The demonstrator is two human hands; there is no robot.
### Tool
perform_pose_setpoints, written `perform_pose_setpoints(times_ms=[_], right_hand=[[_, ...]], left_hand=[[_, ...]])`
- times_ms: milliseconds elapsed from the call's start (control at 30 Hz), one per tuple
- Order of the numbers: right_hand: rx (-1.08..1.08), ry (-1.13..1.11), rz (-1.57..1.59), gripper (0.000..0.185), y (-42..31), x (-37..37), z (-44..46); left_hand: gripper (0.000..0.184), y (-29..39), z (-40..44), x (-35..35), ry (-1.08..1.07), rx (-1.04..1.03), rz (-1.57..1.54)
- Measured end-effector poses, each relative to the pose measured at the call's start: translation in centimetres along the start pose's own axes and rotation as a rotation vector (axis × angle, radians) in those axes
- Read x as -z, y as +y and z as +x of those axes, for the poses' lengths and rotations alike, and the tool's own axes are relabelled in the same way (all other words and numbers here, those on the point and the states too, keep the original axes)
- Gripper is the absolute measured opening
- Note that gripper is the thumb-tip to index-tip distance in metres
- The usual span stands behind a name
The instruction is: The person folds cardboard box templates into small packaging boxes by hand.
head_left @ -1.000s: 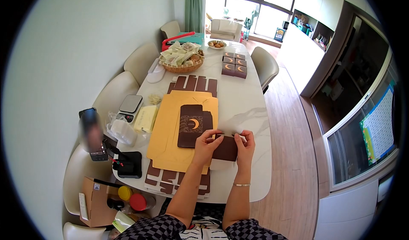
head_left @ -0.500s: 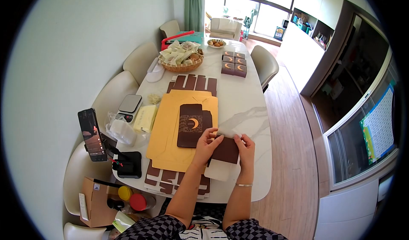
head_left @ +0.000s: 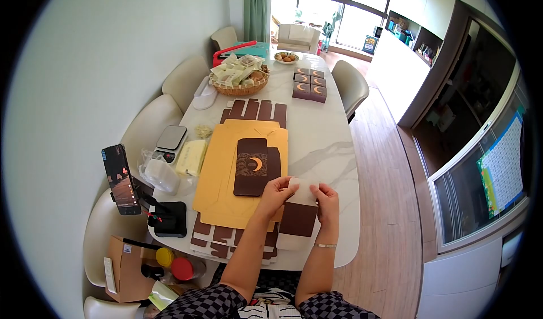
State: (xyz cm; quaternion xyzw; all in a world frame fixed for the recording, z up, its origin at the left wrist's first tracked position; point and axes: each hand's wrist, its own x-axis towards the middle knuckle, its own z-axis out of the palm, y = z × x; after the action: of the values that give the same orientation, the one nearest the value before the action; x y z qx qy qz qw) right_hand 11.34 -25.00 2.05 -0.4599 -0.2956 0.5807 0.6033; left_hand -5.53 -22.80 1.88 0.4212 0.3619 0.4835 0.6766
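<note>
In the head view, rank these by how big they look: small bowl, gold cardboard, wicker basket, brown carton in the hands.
1. Gold cardboard
2. Brown carton and wicker basket: too alike to rank; the carton is nearer the camera.
3. Small bowl

- Short sleeves (head_left: 203, 302) in black and grey checks
- White shirt front (head_left: 276, 303) with black markings
- Thin silvery bracelet (head_left: 326, 245) around the right wrist (head_left: 324, 237)

Home dining room (long table (head_left: 331, 140), chairs (head_left: 349, 87), curtain (head_left: 256, 22)).
</note>
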Motion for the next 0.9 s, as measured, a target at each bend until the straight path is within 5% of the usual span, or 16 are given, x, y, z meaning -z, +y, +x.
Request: perform_pose_setpoints(times_ms=[900], right_hand=[[0.021,-0.072,-0.094,0.012,-0.1,-0.9,-0.5]], left_hand=[[0.016,-1.5,-0.1,1.1,0.043,-0.138,0.096]])
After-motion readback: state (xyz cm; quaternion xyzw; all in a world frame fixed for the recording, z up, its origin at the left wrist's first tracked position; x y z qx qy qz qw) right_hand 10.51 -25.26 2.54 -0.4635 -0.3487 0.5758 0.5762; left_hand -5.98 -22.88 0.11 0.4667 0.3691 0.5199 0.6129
